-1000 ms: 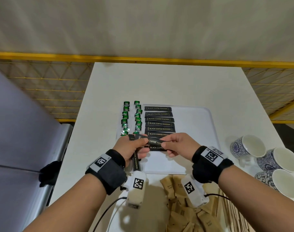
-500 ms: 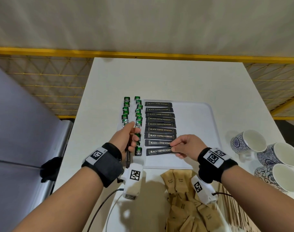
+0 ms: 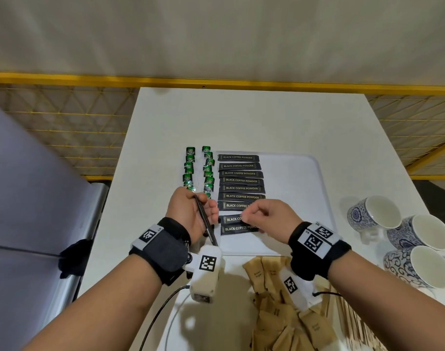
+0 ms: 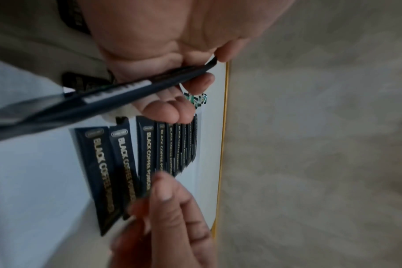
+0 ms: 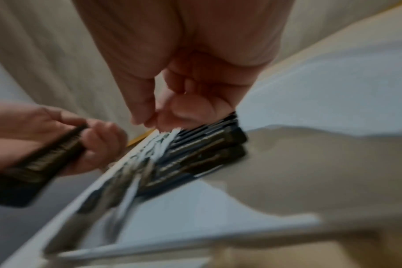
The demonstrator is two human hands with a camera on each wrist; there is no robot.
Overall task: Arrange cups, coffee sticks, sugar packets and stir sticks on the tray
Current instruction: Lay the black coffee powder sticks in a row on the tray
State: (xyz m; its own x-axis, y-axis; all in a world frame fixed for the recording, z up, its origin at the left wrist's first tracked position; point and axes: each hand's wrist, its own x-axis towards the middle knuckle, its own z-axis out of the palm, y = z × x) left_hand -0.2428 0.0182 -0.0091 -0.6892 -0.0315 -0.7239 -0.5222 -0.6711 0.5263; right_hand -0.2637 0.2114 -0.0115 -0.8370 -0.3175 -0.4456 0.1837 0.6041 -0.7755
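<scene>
Another black coffee stick (image 3: 239, 228) is down, nearest in the column on the white tray (image 3: 305, 198), so that row has grown by one. The right hand (image 3: 269, 216) has let go and hangs over the row's near end, fingers loosely curled, holding nothing. The left hand (image 3: 191, 211) still clamps the spare coffee sticks (image 4: 117, 94) at the tray's left edge. Brown sugar packets (image 3: 279, 300) and cups (image 3: 373, 214) wait off the tray.
</scene>
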